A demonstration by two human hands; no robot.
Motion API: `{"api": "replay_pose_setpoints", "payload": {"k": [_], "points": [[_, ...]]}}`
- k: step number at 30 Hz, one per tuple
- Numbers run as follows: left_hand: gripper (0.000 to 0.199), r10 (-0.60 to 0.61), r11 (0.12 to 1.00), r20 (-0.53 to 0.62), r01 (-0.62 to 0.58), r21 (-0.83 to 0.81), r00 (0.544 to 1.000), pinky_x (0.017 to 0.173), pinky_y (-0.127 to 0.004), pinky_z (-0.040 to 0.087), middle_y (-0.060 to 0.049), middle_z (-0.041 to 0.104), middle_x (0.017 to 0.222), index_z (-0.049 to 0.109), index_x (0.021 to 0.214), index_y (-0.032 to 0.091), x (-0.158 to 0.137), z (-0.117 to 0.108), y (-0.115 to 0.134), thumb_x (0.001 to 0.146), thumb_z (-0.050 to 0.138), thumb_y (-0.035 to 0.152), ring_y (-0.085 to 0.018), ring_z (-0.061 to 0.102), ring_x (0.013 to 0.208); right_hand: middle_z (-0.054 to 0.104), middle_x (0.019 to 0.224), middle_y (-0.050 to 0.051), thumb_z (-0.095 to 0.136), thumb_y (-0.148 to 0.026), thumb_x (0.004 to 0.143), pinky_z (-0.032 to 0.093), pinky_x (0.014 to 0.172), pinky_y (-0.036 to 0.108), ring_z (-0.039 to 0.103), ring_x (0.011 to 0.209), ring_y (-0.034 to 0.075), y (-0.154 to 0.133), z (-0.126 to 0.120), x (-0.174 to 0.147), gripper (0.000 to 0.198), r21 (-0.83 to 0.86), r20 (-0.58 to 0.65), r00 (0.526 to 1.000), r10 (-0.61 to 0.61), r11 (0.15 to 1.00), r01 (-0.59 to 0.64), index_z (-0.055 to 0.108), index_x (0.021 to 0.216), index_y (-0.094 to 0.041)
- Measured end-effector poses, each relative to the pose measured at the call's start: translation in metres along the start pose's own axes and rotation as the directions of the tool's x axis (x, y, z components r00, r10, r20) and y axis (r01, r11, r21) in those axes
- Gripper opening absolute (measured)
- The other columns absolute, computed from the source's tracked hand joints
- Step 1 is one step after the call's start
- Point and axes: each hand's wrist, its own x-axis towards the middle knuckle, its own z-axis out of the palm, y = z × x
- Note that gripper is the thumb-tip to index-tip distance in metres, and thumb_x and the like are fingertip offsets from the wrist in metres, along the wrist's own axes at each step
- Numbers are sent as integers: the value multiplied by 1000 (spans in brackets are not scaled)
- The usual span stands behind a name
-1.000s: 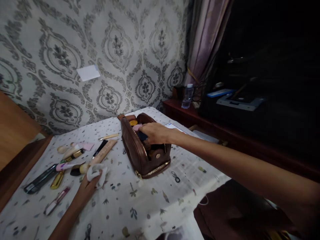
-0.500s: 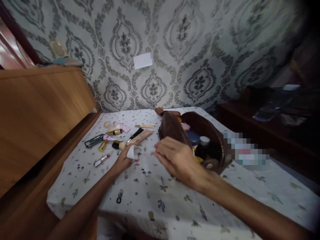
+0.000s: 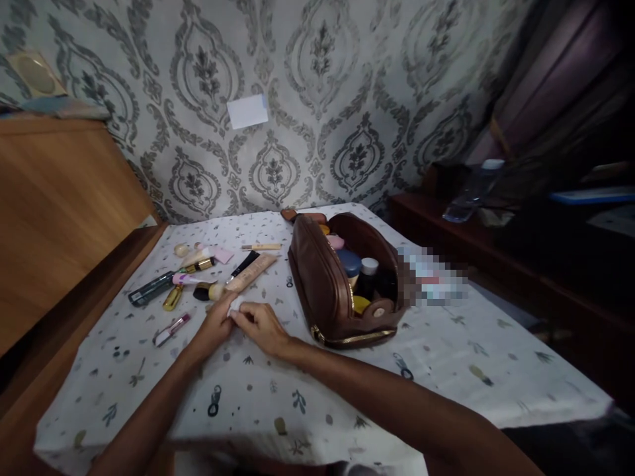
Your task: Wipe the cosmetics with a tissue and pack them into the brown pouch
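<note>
My left hand (image 3: 214,328) is closed around a small white piece (image 3: 237,305) that looks like tissue or a wipe. Against it, the fingers of my right hand (image 3: 264,328) pinch the same piece, so both hands meet over the table. Just beyond them lie a beige tube (image 3: 252,271), a black tube (image 3: 245,265) and a makeup brush (image 3: 208,291). A brown makeup bag (image 3: 317,284) stands unzipped to the right of my hands, with jars and bottles inside. What my curled fingers cover is hidden.
Left of my hands lie a dark cosmetic tube (image 3: 151,289), a gold-cased item (image 3: 173,298) and a lip gloss (image 3: 171,330). A thin beige stick (image 3: 261,247) lies farther back. A wooden panel (image 3: 64,218) borders the left; a plastic bottle (image 3: 473,192) stands at right.
My right hand has moved left from beside the bag to the white piece in my left hand. The view has turned right, showing more of the bag.
</note>
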Motion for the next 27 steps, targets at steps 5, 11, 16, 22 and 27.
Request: {"api": "replay_pose_setpoints", "payload": {"k": [5, 11, 16, 22, 27], "points": [[49, -42, 990, 196, 67, -124, 980, 107, -38, 42, -10, 64, 121, 60, 121, 17, -8, -8, 11, 76, 66, 34, -29, 55, 119, 46, 62, -6, 54, -30, 91, 34, 60, 22, 44, 61, 11, 12, -5, 0, 28, 108, -52, 997, 57, 993, -52, 46, 66, -19], [42, -98, 981, 120, 117, -158, 988, 99, -35, 46, -8, 67, 100, 67, 106, 16, -4, -3, 9, 92, 51, 52, -25, 60, 105, 58, 69, -1, 37, -28, 98, 44, 69, 25, 56, 67, 14, 8, -8, -6, 27, 103, 54, 998, 25, 994, -31, 51, 76, -20], [45, -102, 973, 54, 111, -202, 993, 58, -25, 44, -2, 57, 74, 63, 93, 16, 0, -1, -3, 92, 47, 58, -14, 50, 62, 65, 75, 1, 44, -27, 94, 46, 69, 28, 60, 69, 17, 8, -7, -6, 18, 59, 118, 991, -61, 997, 54, 60, 95, -19], [40, -194, 943, -50, 172, -283, 980, 45, -20, 35, -3, 61, 89, 55, 119, 20, 8, -19, -11, 90, 51, 48, -10, 48, 55, 65, 69, 1, 45, -26, 90, 45, 62, 29, 60, 63, 18, 10, -7, -6, 23, 50, 135, 990, 48, 997, -55, 64, 102, -19], [19, -229, 973, -309, 206, -105, 923, 45, -21, 34, 2, 56, 65, 56, 94, 20, 30, -55, -24, 83, 46, 31, -11, 43, 48, 64, 67, 1, 46, -29, 90, 44, 62, 28, 60, 64, 18, 13, -6, -6, 23, 47, 121, 991, 62, 997, -69, 66, 97, -19]]}}
